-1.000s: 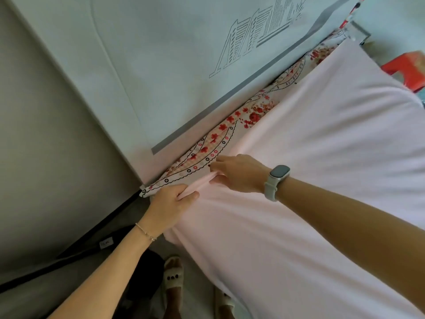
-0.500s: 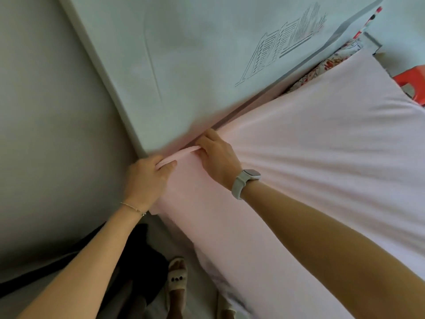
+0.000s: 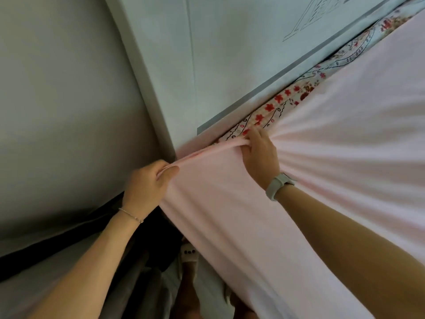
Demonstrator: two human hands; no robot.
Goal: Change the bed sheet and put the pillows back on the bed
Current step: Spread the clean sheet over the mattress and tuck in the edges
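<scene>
A pale pink sheet [image 3: 322,157] covers the bed and is stretched toward its near corner by the headboard. My left hand [image 3: 148,183] pinches the sheet's corner edge between thumb and fingers, just off the bed's corner. My right hand [image 3: 259,153], with a watch on its wrist, grips the bunched edge of the sheet further along, close to the headboard. A floral cover with red flowers [image 3: 278,107] shows in a strip between the pink sheet and the headboard. No pillows are in view.
The pale green headboard [image 3: 230,54] with a grey stripe rises behind the bed. A grey wall [image 3: 57,100] stands at the left. A dark bag or cloth [image 3: 161,238] and my sandalled foot [image 3: 188,256] are on the floor below the corner.
Half a second ago the pink edge reached the headboard and hid the floral cover at the corner. Now both hands have drawn it back a little, and the floral strip shows again.
</scene>
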